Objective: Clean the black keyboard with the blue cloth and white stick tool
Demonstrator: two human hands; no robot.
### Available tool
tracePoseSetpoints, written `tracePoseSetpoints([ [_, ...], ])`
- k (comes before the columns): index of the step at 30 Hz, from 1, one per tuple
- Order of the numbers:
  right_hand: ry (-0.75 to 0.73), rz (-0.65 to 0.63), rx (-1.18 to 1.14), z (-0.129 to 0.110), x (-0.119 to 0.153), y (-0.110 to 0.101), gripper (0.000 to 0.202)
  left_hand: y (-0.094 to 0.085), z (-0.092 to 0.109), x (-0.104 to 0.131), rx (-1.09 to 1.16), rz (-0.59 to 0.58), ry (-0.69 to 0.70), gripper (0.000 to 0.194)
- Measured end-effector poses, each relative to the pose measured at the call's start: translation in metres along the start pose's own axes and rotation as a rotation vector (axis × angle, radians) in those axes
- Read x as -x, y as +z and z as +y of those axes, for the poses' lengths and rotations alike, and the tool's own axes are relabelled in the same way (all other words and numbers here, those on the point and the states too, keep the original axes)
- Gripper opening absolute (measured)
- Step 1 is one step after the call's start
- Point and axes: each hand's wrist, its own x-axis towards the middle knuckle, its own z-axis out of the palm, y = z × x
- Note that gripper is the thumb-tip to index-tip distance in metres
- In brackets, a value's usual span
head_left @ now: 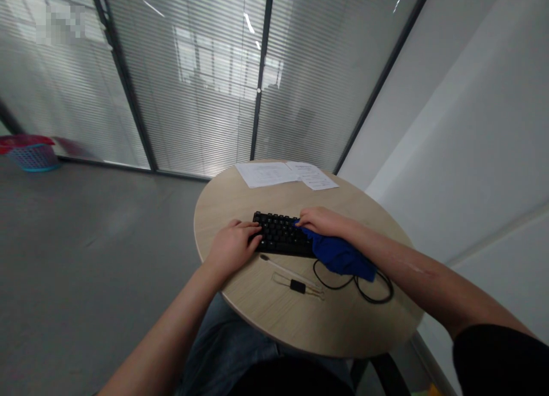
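Observation:
A black keyboard [281, 236] lies on the round wooden table [343, 327]. Its left end is gripped by my left hand [234, 246], with the thumb at the near edge and the fingers at the side. My right hand [322, 220] pinches a blue cloth [341, 256] over the keys. The cloth drapes across the keyboard's right end and hangs down toward me, hiding that end. Just below the keyboard lie a thin brush-like stick [283, 267] and a wire tool with a black middle [297, 286].
A black cable [377, 300] loops on the table right of the wire tool. Printed sheets [268, 174] lie at the table's far edge. A basket [34, 157] stands on the floor at far left. Glass partitions with blinds rise behind the table, and a wall is at the right.

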Motion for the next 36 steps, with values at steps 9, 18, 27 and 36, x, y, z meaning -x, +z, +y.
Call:
tracePoseSetpoints([
  [9, 0.07, -0.023, 0.009, 0.007, 0.013, 0.003, 0.029, -0.001, 0.001, 0.0, 0.011, 0.002, -0.001, 0.035],
  [18, 0.098, -0.079, 0.056, 0.018, 0.037, -0.003, 0.029, -0.002, 0.001, -0.001, -0.022, -0.002, -0.001, 0.036],
  [27, 0.15, -0.033, 0.063, 0.035, 0.073, 0.008, 0.028, -0.002, -0.002, -0.003, -0.013, 0.002, 0.015, 0.041],
  [36, 0.247, -0.069, 0.067, 0.044, 0.099, 0.004, 0.028, -0.003, -0.002, -0.006, -0.041, -0.009, 0.01, 0.047],
])
